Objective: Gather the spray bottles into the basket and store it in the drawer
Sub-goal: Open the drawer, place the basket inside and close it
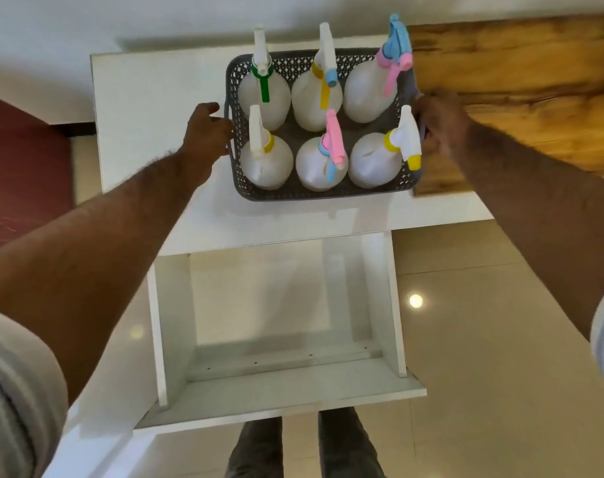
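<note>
Both hands, left (207, 129) and right (438, 124), grip opposite ends of the bottle-filled basket (314, 194) between them.

six upright bottles (266, 163) in basket (293, 194)

Both hands (207, 132) grasp the bottle-filled basket (314, 194).

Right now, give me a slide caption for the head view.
Both hands, left and right, at the sides of the basket, six spray bottles inside, above the open drawer.
</note>
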Demonstrator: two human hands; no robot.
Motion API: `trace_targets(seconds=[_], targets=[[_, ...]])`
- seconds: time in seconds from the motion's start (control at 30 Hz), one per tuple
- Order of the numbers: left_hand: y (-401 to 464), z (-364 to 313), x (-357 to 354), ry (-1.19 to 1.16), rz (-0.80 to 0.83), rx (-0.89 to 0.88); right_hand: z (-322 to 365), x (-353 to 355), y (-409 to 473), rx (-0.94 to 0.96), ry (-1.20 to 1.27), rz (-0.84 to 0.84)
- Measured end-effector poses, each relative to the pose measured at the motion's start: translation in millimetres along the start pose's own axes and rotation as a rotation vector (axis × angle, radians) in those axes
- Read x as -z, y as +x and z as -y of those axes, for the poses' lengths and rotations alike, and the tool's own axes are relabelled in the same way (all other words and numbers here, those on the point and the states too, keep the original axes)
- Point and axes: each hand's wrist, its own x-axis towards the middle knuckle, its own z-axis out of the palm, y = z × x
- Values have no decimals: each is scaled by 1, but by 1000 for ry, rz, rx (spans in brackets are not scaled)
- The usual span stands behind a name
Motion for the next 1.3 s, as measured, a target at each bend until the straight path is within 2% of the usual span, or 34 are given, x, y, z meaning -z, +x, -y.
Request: trace_targets(seconds=[0.3,0.63,1.03,1.17,1.3], targets=[[-7,-8,-3,32,-18,-42,3,11,-16,-9,-45,78],[-85,55,48,94,-40,-103,-34,3,-124,-101,145,196],[-238,178,95,42,-79,93,-114,-26,-265,-246,149,262],[-256,211,96,3,-88,200,-142,-43,-276,-283,55,276],[-250,231,88,39,-93,231,-168,-63,-269,-321,-26,284]])
